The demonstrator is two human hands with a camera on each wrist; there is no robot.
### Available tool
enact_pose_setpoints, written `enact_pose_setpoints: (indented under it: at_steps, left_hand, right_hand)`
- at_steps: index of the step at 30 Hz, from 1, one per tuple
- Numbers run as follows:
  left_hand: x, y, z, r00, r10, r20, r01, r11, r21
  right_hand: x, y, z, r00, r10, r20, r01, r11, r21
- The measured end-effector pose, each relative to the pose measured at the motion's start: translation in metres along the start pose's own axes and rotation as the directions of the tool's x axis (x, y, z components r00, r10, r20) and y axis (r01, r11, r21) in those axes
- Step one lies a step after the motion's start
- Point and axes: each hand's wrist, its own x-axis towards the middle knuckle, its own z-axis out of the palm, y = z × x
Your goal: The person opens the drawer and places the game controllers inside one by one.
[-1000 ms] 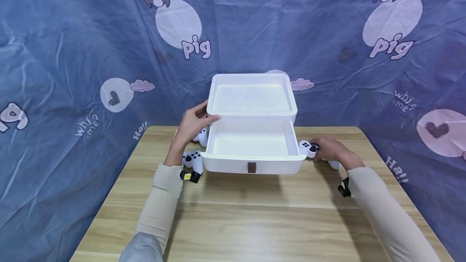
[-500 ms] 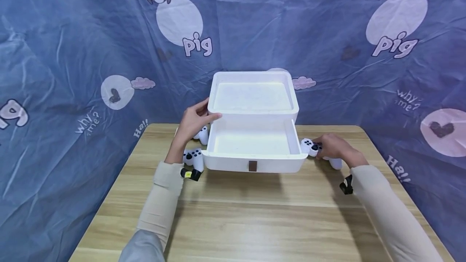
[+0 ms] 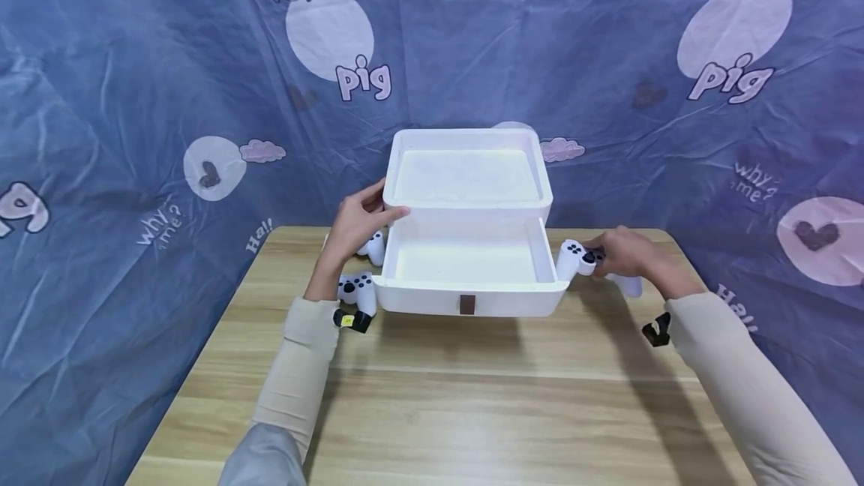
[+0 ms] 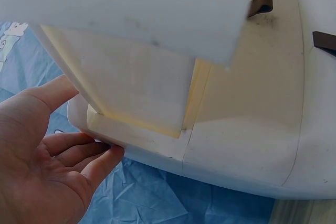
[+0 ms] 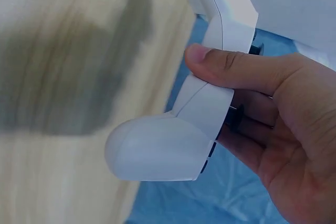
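A white drawer box (image 3: 472,208) stands at the back of the table, its top drawer (image 3: 418,302) pulled out and a brown tab (image 3: 467,304) on the front. My left hand (image 3: 358,225) holds the box's left front corner. In the left wrist view that hand (image 4: 47,156) has its thumb partly hidden behind the edge and its fingertips against the side. Right of the box, my right hand (image 3: 628,253) grips a white game controller (image 3: 569,259). In the right wrist view, the thumb crosses the controller's (image 5: 157,148) back, with the table below it.
Two more white game controllers, one farther back (image 3: 376,248) and one nearer (image 3: 366,295), lie left of the box, partly behind my left arm. More brown tabs (image 4: 261,3) show lower on the box. A blue printed cloth (image 3: 459,58) hangs behind the wooden table (image 3: 445,411).
My right hand has lifted the game controller off the table and moved slightly right and up. My left hand keeps its place on the box; the head view has tilted slightly.
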Motion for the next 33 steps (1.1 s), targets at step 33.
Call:
enact_pose_setpoints:
  at_steps: [33]
  left_hand:
    - [-0.001, 0.005, -0.001, 1.000, -0.008, -0.002, 0.008, 1.000, 0.014]
  right_hand:
    - [-0.028, -0.069, -0.103, 0.989, -0.146, -0.040, 0.138, 0.978, -0.154]
